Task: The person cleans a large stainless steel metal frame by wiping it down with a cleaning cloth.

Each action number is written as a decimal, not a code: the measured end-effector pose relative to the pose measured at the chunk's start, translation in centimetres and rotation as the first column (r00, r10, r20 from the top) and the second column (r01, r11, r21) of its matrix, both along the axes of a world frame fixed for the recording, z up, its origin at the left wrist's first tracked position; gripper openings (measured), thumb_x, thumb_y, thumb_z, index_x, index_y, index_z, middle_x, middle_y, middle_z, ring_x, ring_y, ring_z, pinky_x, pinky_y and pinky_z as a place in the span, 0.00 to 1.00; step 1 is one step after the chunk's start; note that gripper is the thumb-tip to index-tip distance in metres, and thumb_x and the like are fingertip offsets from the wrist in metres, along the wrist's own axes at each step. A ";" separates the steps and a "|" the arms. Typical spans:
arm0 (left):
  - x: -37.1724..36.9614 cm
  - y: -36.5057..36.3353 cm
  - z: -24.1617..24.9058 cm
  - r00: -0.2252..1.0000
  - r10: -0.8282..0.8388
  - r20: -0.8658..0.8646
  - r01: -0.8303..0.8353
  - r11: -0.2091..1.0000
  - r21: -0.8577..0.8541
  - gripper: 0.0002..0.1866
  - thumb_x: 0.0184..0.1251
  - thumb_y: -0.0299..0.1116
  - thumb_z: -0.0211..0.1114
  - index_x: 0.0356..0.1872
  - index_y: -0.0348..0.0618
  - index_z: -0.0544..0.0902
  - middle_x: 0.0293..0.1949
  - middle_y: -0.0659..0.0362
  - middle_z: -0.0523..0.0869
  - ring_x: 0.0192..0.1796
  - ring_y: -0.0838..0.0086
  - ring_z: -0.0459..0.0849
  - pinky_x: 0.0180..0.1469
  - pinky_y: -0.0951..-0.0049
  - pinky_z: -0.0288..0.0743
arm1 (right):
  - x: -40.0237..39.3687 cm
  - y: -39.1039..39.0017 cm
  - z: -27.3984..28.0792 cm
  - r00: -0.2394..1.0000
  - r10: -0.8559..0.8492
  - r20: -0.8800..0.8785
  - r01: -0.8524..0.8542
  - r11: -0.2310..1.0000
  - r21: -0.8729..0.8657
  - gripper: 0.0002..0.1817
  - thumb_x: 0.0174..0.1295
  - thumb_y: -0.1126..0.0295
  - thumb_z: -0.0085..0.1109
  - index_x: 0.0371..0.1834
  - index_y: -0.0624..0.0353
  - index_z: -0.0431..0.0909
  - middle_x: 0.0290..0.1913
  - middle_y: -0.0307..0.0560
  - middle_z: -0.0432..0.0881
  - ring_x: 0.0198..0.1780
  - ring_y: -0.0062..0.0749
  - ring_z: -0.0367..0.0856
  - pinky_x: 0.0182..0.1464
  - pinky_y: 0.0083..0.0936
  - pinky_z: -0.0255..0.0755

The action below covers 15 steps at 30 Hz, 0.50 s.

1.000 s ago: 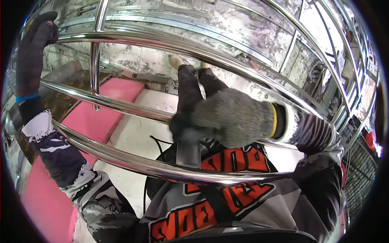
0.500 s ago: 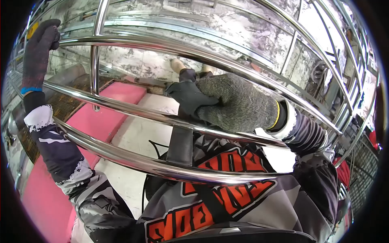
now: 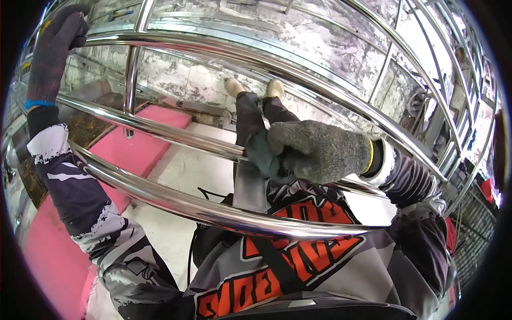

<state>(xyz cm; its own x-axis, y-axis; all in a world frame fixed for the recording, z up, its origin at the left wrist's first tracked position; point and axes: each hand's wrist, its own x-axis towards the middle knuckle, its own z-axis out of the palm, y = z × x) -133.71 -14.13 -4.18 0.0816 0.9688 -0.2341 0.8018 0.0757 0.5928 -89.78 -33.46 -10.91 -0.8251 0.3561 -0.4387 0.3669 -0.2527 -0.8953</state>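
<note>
My left hand [image 3: 61, 45], in a dark glove with a blue cuff edge, is closed around the left end of the upper tube [image 3: 208, 49] of a shiny metal railing. In a grey knit glove with a yellow edge, my right hand [image 3: 330, 152] is closed on a dark grey strip of cloth-like material [image 3: 260, 154]. That strip lies over the middle tube [image 3: 176, 137], and a flap of it hangs below toward the lower tube [image 3: 181, 208]. My right fingertips are partly hidden.
A pink board [image 3: 136, 152] lies below the railing at left, beside a white surface [image 3: 154, 226]. More metal tubes [image 3: 421, 58] stand at right. My shoes [image 3: 233, 87] rest on a stained floor [image 3: 186, 80]. Metal profiles lie along the floor behind.
My right hand and the strip have moved down and slightly right, uncovering my legs and shoes. The strip's raised flap is now folded down. My left hand appears higher, still on the tube.
</note>
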 end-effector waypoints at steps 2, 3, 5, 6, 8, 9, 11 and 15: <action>0.5 -0.3 0.5 1.000 0.005 0.001 -0.005 1.000 -0.005 0.18 0.81 0.39 0.58 0.60 0.39 0.84 0.41 0.66 0.82 0.43 0.82 0.78 0.50 0.78 0.74 | -0.2 -0.2 -1.5 0.994 0.021 -0.106 -0.022 1.000 -0.007 0.17 0.65 0.74 0.63 0.58 0.57 0.78 0.46 0.50 0.85 0.53 0.40 0.86 0.57 0.29 0.77; 0.8 -0.4 0.7 1.000 0.018 -0.005 -0.018 1.000 0.016 0.18 0.81 0.39 0.58 0.60 0.39 0.84 0.40 0.66 0.81 0.43 0.82 0.78 0.50 0.78 0.74 | -2.4 -0.6 -2.6 0.933 -0.152 -0.327 0.181 0.982 0.059 0.15 0.66 0.76 0.60 0.55 0.58 0.79 0.47 0.50 0.86 0.52 0.40 0.86 0.56 0.33 0.78; 0.9 -0.3 0.7 1.000 0.027 -0.005 -0.027 0.999 0.040 0.17 0.81 0.39 0.58 0.59 0.39 0.84 0.40 0.66 0.81 0.43 0.82 0.78 0.50 0.78 0.74 | -6.3 1.2 -1.3 0.951 -0.115 -0.287 0.146 0.985 0.089 0.16 0.63 0.80 0.59 0.55 0.62 0.80 0.44 0.53 0.84 0.48 0.42 0.86 0.51 0.35 0.81; 0.6 -0.3 0.5 0.999 0.045 0.002 -0.045 0.999 0.026 0.17 0.81 0.39 0.58 0.59 0.39 0.84 0.39 0.66 0.80 0.42 0.83 0.77 0.49 0.78 0.74 | -7.5 1.0 -2.4 0.923 -0.152 -0.353 0.201 0.974 0.107 0.15 0.64 0.77 0.62 0.54 0.61 0.80 0.44 0.54 0.84 0.48 0.41 0.86 0.51 0.35 0.82; -0.1 -0.1 0.0 0.998 0.055 0.007 -0.055 0.998 0.008 0.17 0.81 0.39 0.58 0.59 0.40 0.84 0.38 0.67 0.79 0.41 0.83 0.77 0.48 0.78 0.73 | -8.2 0.4 -4.0 0.888 -0.182 -0.422 0.252 0.961 0.117 0.12 0.63 0.76 0.64 0.49 0.60 0.80 0.43 0.53 0.83 0.47 0.39 0.85 0.51 0.35 0.81; -0.5 0.1 -0.4 1.000 0.029 0.002 -0.029 1.000 0.003 0.17 0.81 0.39 0.58 0.58 0.40 0.84 0.37 0.67 0.79 0.40 0.83 0.76 0.47 0.78 0.73 | -7.6 0.0 -4.4 0.887 -0.181 -0.424 0.250 0.962 0.113 0.10 0.62 0.78 0.64 0.46 0.60 0.79 0.41 0.51 0.82 0.46 0.38 0.84 0.50 0.35 0.81; -0.4 0.5 -0.7 1.000 0.010 0.007 -0.010 1.000 0.004 0.17 0.81 0.39 0.58 0.58 0.40 0.85 0.37 0.68 0.78 0.39 0.84 0.75 0.46 0.78 0.72 | -6.0 -0.3 -4.6 0.891 -0.165 -0.424 0.232 0.966 0.110 0.07 0.61 0.81 0.63 0.39 0.60 0.77 0.39 0.48 0.81 0.45 0.34 0.83 0.48 0.34 0.80; 0.5 0.0 0.4 1.000 0.006 -0.003 -0.006 0.998 0.059 0.16 0.81 0.40 0.58 0.57 0.41 0.85 0.35 0.69 0.77 0.38 0.85 0.73 0.44 0.78 0.71 | -4.3 -0.4 -3.6 0.906 -0.196 -0.376 0.201 0.979 -0.024 0.10 0.61 0.70 0.70 0.42 0.61 0.81 0.42 0.51 0.85 0.49 0.43 0.85 0.52 0.37 0.79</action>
